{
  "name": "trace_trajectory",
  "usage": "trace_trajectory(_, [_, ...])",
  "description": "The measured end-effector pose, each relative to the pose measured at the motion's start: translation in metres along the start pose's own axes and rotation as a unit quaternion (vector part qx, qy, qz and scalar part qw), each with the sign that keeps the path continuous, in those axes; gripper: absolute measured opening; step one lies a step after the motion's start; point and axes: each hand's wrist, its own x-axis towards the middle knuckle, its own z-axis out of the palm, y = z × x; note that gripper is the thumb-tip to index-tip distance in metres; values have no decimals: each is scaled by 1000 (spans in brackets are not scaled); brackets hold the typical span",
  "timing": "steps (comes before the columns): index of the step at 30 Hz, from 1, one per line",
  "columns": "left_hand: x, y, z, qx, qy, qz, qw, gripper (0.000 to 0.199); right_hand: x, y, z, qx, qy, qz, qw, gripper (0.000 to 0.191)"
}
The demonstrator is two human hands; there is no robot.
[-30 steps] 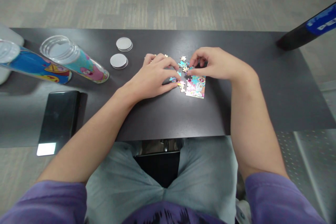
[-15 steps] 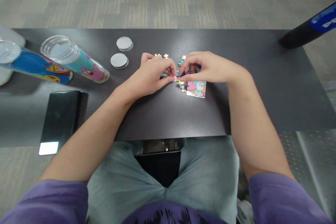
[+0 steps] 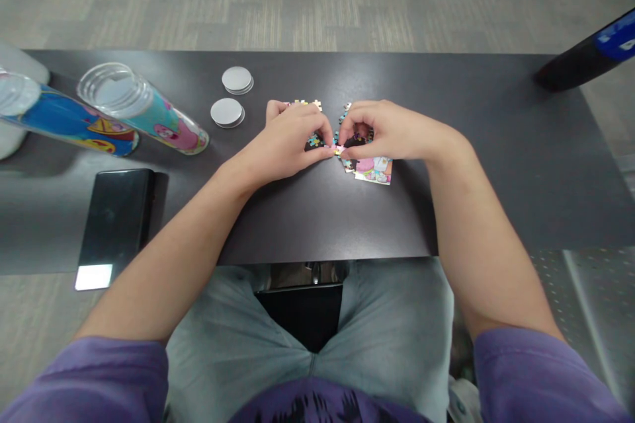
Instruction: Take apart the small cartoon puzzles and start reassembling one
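Note:
My left hand [image 3: 296, 142] and my right hand [image 3: 380, 131] meet over the middle of the table. Thumb and forefinger of each are pinched on small pink-and-yellow jigsaw puzzle pieces [image 3: 337, 151] between them. Under and beside my right hand lies a joined puzzle section [image 3: 375, 170] with a pink, white and blue picture, its upper part covered by the hand. Loose puzzle pieces [image 3: 314, 141] show beneath my left hand, and more pieces [image 3: 316, 105] stick out just beyond it. The palms hide some of the pieces.
On the dark table [image 3: 307, 225], two stacks of white discs [image 3: 227, 112] lie left of my hands. Farther left are a clear-topped pink-and-teal tube [image 3: 163, 122], a blue tube [image 3: 74, 120] and a black power bank or phone-like slab [image 3: 116, 218]. A dark cylinder [image 3: 585, 56] stands at the far right.
Both hands keep their pinch on the small pieces, with the fingertips slightly shifted. The view has moved a little; the other objects stay in place.

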Motion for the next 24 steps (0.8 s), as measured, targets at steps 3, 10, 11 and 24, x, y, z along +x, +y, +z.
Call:
trace_trajectory(3, [0, 0, 1, -5, 9, -5, 1000, 8, -2, -8, -1, 8, 2, 36, 999, 32])
trace_trajectory(10, [-4, -7, -9, 6, 93, -25, 995, 17, 0, -10, 0, -15, 30, 34, 999, 29])
trace_trajectory(11, [-4, -6, -10, 8, 96, -25, 995, 18, 0, -9, -1, -19, 44, 34, 998, 28])
trace_trajectory(24, [-1, 8, 13, -1, -6, 49, 999, 16, -16, -9, -22, -43, 160, 92, 982, 31])
